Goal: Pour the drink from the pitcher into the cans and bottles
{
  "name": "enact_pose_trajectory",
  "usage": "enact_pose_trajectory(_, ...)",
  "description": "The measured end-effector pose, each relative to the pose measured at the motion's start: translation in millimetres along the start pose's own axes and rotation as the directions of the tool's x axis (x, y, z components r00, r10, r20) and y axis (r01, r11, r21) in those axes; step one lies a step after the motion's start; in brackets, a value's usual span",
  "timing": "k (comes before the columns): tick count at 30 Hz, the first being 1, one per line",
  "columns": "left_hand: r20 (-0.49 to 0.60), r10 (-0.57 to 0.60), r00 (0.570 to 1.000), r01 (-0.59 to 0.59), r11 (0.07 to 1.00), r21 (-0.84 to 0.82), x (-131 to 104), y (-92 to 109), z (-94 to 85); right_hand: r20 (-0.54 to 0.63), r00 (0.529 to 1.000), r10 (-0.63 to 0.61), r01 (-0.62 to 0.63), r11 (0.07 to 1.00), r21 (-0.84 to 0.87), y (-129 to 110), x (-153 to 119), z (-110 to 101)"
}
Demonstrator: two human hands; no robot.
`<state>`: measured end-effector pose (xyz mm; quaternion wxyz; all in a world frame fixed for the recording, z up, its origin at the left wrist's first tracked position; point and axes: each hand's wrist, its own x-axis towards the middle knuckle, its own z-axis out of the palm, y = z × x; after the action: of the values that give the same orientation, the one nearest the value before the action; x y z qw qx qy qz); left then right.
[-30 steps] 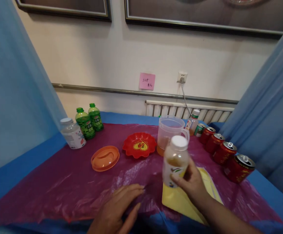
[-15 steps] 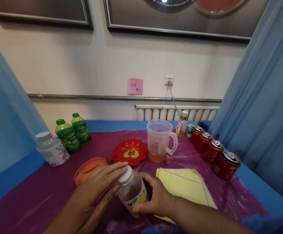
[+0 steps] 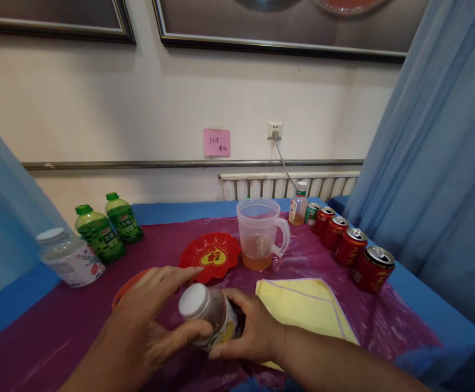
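Note:
A clear plastic jar (image 3: 212,313) with a white screw lid (image 3: 195,300) and a fruit-printed label tilts to the left in front of me. My right hand (image 3: 254,326) is wrapped round its body from the right. To the left of the lid, my left hand (image 3: 156,310) has its fingers stretched out and spread from the thumb. That thumb lies in front of the jar just below the lid; whether it touches is unclear. An orange dish (image 3: 123,288) is partly hidden behind my left hand. Beyond the jar lies a red scalloped plate (image 3: 208,256).
A clear pitcher (image 3: 257,234) holds some amber liquid. Right of the jar lies a folded yellow cloth (image 3: 298,305). Several red cans (image 3: 373,270) line the right side near a small bottle (image 3: 298,204). Two green bottles (image 3: 101,234) and another jar (image 3: 72,258) stand left.
My left hand has come off the lid, its fingers now spread with the thumb lower on the jar's near side. The jar tilts further left in my right hand. The view has shifted slightly.

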<state>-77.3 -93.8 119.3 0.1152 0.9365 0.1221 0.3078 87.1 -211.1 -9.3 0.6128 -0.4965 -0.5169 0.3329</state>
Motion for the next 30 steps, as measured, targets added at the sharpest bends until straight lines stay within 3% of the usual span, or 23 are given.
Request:
enact_pose_trajectory(9, 0.033, 0.103, 0.994, -0.103, 0.995, 0.001, -7, -4, -10.2, 0.002, 0.995, -0.101, 0.100, 0.986, -0.132, -3, 1, 1)
enact_pose_trajectory(14, -0.064, 0.034, 0.997, -0.026, 0.992, 0.123, 4, -1, -4.3, 0.022, 0.993, -0.116, 0.118, 0.982, -0.145, -3, 0, 1)
enact_pose_trajectory(18, -0.044, 0.047, 0.998, -0.038, 0.981, 0.191, 11, -1, -1.9, 0.008, 0.995, -0.101, 0.101, 0.982, -0.161, -3, 1, 0)
enact_pose_trajectory(23, 0.083, 0.108, 0.991, -0.110, 0.994, 0.014, 1, -5, -9.3, -0.035, 0.995, -0.092, 0.085, 0.981, -0.172, 0, 1, -1)
enact_pose_trajectory(27, 0.059, 0.034, 0.998, -0.032, 0.999, -0.032, -8, -6, -14.3, 0.008, 0.992, -0.127, 0.126, 0.977, -0.172, -1, 1, 0)
enact_pose_trajectory(30, 0.035, 0.065, 0.997, -0.066, 0.998, 0.020, -3, -4, -12.7, 0.003, 0.993, -0.116, 0.115, 0.981, -0.157, -2, 1, 0)
